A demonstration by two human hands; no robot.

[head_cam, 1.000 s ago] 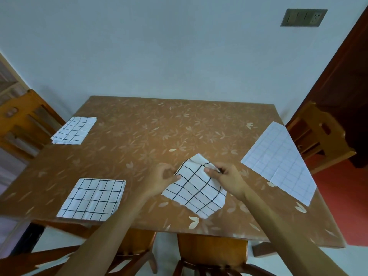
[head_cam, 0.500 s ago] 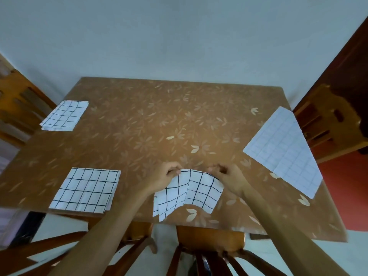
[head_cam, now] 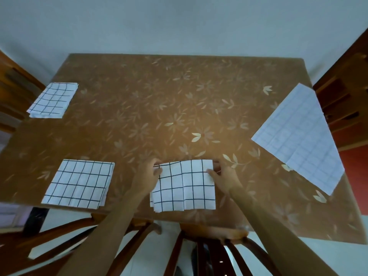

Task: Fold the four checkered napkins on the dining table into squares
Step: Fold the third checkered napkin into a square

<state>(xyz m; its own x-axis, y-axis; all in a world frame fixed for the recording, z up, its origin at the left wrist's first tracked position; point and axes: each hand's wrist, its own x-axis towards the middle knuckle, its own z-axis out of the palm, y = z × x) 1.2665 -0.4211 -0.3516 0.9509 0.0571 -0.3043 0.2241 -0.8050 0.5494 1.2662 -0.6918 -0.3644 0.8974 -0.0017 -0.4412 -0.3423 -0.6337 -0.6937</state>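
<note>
A white napkin with black check lines [head_cam: 184, 188] lies as a folded square near the front edge of the brown flower-patterned table [head_cam: 159, 108]. My left hand [head_cam: 147, 174] pinches its far left corner and my right hand [head_cam: 225, 176] pinches its far right corner. Two more folded checkered napkins lie flat: one at the front left [head_cam: 79, 185] and one at the far left [head_cam: 52, 100]. A larger napkin [head_cam: 298, 136], pale side up, lies spread out at the right edge.
Wooden chairs stand at the left [head_cam: 14, 90], at the right [head_cam: 344, 100] and under the front edge [head_cam: 209, 248]. A pale wall runs behind the table. Red floor [head_cam: 356, 172] shows at the right.
The napkin between my hands went from a loose, tilted shape to a bowed fold, and now lies as a flat square. Both hands shifted to its far corners.
</note>
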